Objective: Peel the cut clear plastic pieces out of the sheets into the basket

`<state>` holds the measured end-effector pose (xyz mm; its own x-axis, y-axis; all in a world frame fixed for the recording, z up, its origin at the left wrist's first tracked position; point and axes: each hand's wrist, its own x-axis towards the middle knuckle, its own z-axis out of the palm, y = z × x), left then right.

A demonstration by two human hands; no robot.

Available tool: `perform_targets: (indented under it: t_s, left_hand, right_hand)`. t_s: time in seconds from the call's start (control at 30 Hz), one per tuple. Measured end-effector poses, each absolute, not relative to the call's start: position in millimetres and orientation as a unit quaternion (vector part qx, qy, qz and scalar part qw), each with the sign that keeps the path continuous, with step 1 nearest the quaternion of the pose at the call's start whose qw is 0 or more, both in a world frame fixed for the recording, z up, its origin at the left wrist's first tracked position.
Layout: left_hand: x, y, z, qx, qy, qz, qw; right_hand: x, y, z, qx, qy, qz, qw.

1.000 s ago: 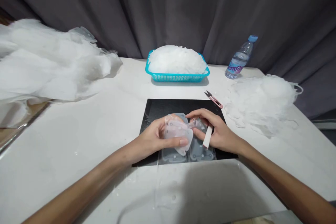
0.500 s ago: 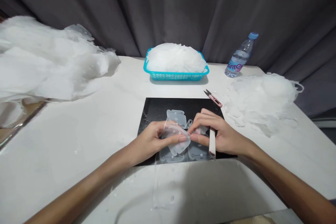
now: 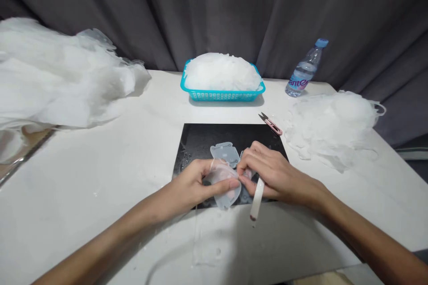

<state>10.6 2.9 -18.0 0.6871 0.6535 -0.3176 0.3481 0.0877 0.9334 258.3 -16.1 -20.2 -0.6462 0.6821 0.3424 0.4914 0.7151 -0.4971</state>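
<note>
Forearms (image 3: 123,234) converge; left hand (image 3: 195,181) pinches translucent piece (image 3: 227,199); right hand (image 3: 272,171) grips stick (image 3: 257,200)

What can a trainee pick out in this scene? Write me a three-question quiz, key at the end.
1. True or false: the bottle stands to the right of the basket.
2. Which hand holds the white stick?
3. Where are the snips?
a) In the basket
b) Under the bottle
c) By the far right corner of the mat

Key: 1 true; 2 the right hand; 3 c
</note>
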Motion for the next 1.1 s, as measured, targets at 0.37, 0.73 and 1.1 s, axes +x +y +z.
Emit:
perform_targets:
  t_s: [0.37,0.73,1.1]
  left_hand:
    - [11,21,-32,0.695,0.444,0.318,0.467]
    - [-11,50,-50,0.803,0.528,0.244,0.131]
    - [30,3,-43,0.936,0.275,0.152,0.160]
  right_hand:
    - [274,-1,-28,-0.451,-0.831,0.047,0.322]
    - [292,15,-53,-0.496,-0.835,0.106,0.210]
    - [299,-6,-6,-0.464,-0.741,0.323,0.363]
